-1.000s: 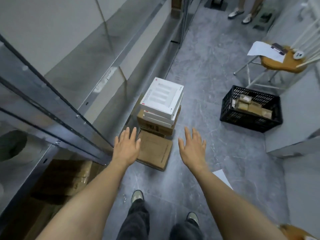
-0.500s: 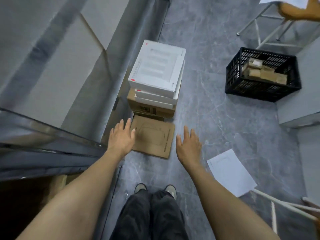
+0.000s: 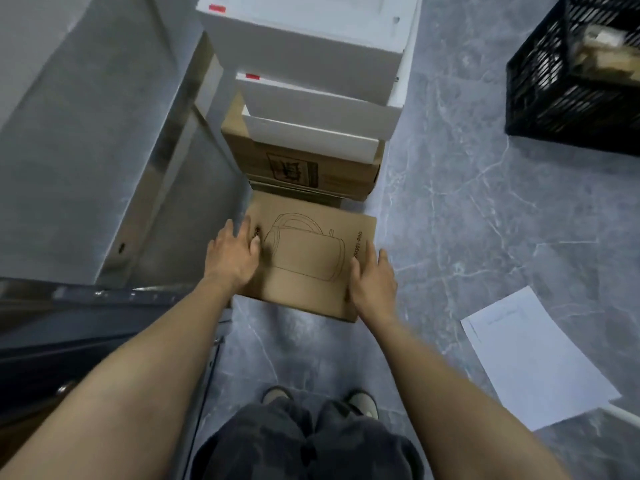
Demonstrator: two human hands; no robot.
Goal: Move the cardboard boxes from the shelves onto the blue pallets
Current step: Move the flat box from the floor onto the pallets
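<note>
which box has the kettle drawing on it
The low brown cardboard box, touched by the left hand and right hand; the stacked boxes behind show none.

Grey marbled floor (image 3: 485, 209) runs beside a metal shelving unit (image 3: 162, 188); a black plastic crate (image 3: 554, 109) and a white paper sheet (image 3: 533, 355) lie on it.

Grey marbled floor (image 3: 467, 220) with kettle-print cardboard box (image 3: 311, 275), taller box stack (image 3: 304, 98), black crate (image 3: 554, 112), loose paper sheet (image 3: 530, 358)
</note>
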